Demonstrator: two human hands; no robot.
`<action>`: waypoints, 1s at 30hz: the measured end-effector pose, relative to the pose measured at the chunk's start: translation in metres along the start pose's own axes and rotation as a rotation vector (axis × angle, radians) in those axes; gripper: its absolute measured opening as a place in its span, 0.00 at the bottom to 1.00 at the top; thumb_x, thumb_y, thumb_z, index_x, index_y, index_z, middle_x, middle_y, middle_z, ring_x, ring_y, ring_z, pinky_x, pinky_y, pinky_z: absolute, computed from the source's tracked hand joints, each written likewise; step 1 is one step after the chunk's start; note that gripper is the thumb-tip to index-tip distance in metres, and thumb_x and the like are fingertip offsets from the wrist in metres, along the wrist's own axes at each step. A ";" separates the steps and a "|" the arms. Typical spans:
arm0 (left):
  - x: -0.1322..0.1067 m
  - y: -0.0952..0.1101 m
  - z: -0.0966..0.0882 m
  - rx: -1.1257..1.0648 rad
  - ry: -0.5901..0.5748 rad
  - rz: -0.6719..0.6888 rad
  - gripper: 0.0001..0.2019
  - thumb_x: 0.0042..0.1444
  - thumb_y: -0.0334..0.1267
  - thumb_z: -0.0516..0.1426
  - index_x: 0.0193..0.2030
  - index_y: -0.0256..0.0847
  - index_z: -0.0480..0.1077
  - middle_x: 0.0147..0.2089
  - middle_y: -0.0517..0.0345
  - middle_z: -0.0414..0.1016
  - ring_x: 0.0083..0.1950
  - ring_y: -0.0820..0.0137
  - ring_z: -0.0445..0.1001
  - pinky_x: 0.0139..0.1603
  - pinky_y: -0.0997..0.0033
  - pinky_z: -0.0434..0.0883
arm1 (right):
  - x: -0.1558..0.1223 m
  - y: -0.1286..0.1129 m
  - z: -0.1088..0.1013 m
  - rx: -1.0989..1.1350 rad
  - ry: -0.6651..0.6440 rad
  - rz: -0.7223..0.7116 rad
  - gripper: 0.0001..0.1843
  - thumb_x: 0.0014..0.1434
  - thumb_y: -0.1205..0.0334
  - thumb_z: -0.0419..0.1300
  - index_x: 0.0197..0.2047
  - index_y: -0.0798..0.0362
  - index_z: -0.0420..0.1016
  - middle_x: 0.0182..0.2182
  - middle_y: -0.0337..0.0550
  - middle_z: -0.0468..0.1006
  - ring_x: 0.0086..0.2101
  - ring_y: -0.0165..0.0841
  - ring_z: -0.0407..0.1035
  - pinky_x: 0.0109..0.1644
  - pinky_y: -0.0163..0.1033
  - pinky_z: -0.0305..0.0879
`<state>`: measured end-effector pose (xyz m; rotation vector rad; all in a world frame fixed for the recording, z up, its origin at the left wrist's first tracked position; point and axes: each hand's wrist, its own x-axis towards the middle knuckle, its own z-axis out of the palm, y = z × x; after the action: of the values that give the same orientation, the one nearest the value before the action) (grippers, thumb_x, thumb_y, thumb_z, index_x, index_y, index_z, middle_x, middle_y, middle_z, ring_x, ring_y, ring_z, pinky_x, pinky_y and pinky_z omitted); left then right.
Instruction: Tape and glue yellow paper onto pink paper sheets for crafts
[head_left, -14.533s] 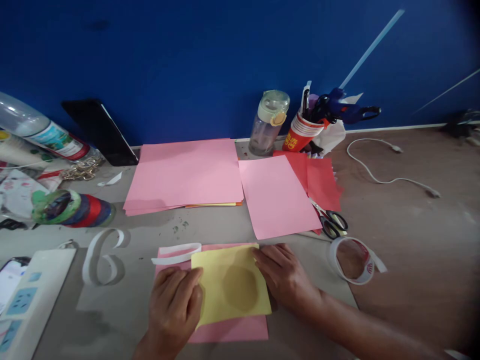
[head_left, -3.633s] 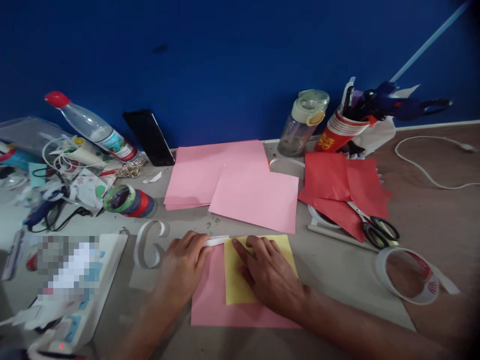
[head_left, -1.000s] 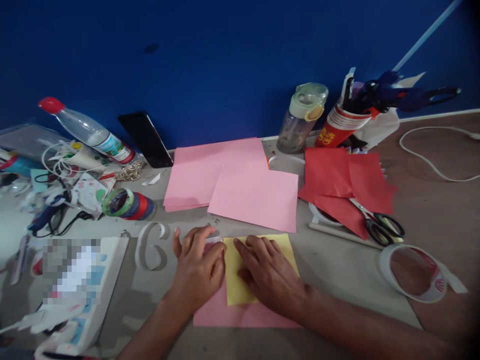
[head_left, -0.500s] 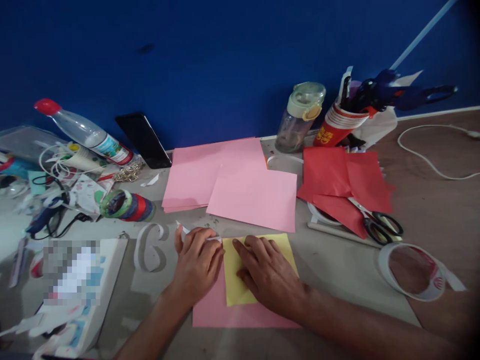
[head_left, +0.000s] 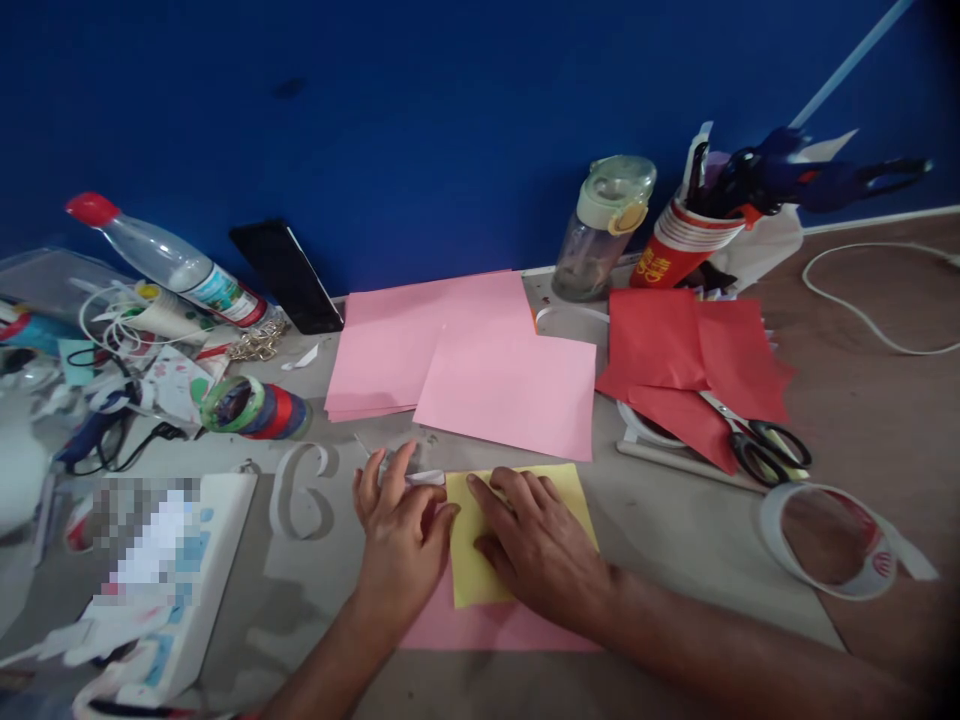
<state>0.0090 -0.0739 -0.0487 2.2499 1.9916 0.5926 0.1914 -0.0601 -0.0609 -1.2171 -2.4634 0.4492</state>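
A yellow sheet point(head_left: 574, 494) lies on a pink sheet point(head_left: 499, 632) at the table's near edge. My right hand point(head_left: 536, 548) rests flat on the yellow sheet, fingers stretched out. My left hand point(head_left: 401, 535) sits just left of it, at the yellow sheet's left edge. Its thumb and forefinger pinch a thin white strip point(head_left: 424, 477) at the sheet's top left corner, while the other fingers are spread.
Behind lie a pink paper stack point(head_left: 420, 340), a loose pink sheet point(head_left: 517, 395), red papers point(head_left: 675, 365), scissors point(head_left: 765, 445) and a tape roll point(head_left: 821, 540). A bottle point(head_left: 607, 230) and red cup of tools point(head_left: 675, 255) stand by the blue wall. Tape rolls point(head_left: 251, 408), a lying bottle point(head_left: 172, 265), phone point(head_left: 285, 275) and cables clutter the left.
My left hand has shifted slightly right and lifted its fingers, peeling the white strip up at the yellow sheet's corner. My right hand has stayed flat on the yellow sheet.
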 end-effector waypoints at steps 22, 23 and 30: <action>-0.002 0.009 0.003 -0.053 0.010 -0.124 0.06 0.57 0.34 0.57 0.29 0.42 0.73 0.67 0.51 0.59 0.72 0.48 0.45 0.65 0.40 0.57 | -0.001 0.000 -0.002 -0.024 0.022 -0.034 0.28 0.53 0.66 0.63 0.58 0.60 0.64 0.46 0.54 0.70 0.40 0.43 0.63 0.43 0.47 0.62; -0.002 0.009 0.002 -0.035 0.013 -0.116 0.06 0.57 0.34 0.57 0.29 0.42 0.73 0.68 0.50 0.59 0.72 0.48 0.44 0.65 0.39 0.56 | -0.001 0.000 -0.002 -0.027 0.019 -0.037 0.28 0.54 0.66 0.63 0.57 0.60 0.65 0.46 0.54 0.70 0.40 0.43 0.63 0.43 0.47 0.62; 0.000 0.012 0.005 0.047 0.072 -0.014 0.08 0.59 0.33 0.56 0.29 0.42 0.72 0.66 0.48 0.62 0.71 0.46 0.45 0.65 0.32 0.49 | -0.002 0.000 -0.003 -0.030 -0.006 -0.033 0.25 0.56 0.65 0.61 0.57 0.60 0.65 0.47 0.53 0.70 0.40 0.42 0.63 0.43 0.47 0.62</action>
<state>0.0224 -0.0744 -0.0492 2.2706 2.0743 0.6413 0.1936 -0.0612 -0.0582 -1.1868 -2.5000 0.4093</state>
